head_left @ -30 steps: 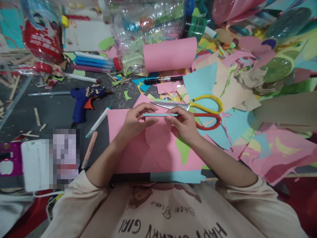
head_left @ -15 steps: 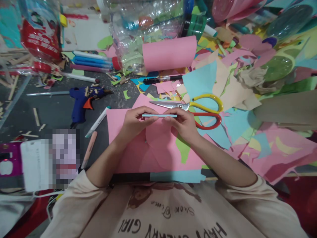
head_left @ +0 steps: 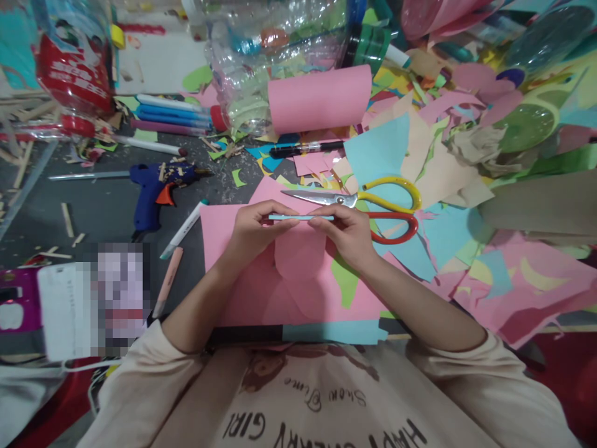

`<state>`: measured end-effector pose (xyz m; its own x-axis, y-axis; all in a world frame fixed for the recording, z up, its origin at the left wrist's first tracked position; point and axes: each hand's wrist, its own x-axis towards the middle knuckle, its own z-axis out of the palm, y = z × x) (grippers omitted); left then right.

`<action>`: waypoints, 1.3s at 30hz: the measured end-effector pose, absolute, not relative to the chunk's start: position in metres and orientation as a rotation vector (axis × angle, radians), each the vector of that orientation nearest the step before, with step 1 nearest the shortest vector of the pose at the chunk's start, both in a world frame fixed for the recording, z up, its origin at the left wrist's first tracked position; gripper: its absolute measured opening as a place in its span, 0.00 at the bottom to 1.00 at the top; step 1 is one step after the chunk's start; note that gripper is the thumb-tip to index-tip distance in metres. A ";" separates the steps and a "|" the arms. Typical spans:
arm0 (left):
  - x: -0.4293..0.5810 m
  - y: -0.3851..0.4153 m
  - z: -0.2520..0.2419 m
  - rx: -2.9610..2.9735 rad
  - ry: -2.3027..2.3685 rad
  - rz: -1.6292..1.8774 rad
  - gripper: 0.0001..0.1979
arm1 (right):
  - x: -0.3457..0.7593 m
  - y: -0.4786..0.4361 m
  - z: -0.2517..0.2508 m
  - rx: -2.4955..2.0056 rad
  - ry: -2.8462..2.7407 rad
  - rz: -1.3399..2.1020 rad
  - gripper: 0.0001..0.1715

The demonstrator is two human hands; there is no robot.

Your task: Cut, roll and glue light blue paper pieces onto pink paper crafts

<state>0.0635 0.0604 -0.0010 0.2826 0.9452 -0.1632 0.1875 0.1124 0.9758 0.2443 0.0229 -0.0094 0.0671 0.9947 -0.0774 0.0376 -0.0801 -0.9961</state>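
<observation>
A thin light-blue strip (head_left: 303, 218) is held crosswise between both hands, over the pink paper (head_left: 247, 298). Its left part is pinched between the thumb and fingers of the left hand (head_left: 255, 229), and its right part is clamped likewise by the right hand (head_left: 346, 231); the thumb tips are kept slightly apart. The scissors (head_left: 344, 200), just beyond, are partly covered by the right hand. A blue glue gun (head_left: 148, 198) is seen farther left.
</observation>
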 end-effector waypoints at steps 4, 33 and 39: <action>0.062 0.061 0.001 1.322 1.140 0.793 0.20 | 0.243 0.022 -0.012 -1.320 -1.085 1.189 0.04; 0.061 0.063 0.004 1.231 1.106 0.772 0.18 | 0.246 0.025 -0.005 -1.228 -1.078 1.312 0.06; 0.061 0.062 0.005 1.335 1.077 0.782 0.16 | 0.247 0.025 -0.006 -1.252 -1.106 1.314 0.02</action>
<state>0.0612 0.0621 0.0046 0.3476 0.9241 -0.1586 0.1349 0.1181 0.9838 0.2468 0.0247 -0.0055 0.0029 0.9935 -0.1137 -0.0576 -0.1134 -0.9919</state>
